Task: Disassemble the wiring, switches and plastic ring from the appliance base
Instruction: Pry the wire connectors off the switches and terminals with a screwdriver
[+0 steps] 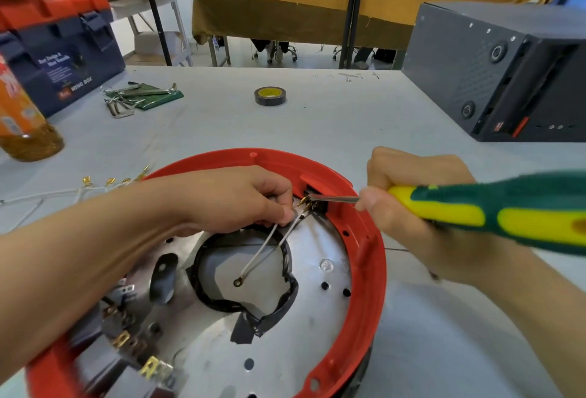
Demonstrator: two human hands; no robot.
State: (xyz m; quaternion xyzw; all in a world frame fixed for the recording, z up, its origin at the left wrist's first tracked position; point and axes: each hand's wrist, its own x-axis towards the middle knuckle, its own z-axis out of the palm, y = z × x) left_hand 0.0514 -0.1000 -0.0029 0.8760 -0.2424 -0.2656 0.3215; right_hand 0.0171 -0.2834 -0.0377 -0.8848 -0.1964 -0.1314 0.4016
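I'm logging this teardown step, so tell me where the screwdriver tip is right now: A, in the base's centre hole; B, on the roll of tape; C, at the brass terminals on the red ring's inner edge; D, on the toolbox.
C: the screwdriver tip rests at the brass terminals inside the red ring.

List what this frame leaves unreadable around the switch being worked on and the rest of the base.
- Head view: the switch in the red plastic ring is mostly hidden by the left hand and the screwdriver tip.
- The screwdriver's handle end is cut off by the right edge.
- The terminals at lower left are motion-blurred and partly behind the left forearm.
- The ring's near side is cut off by the bottom edge.
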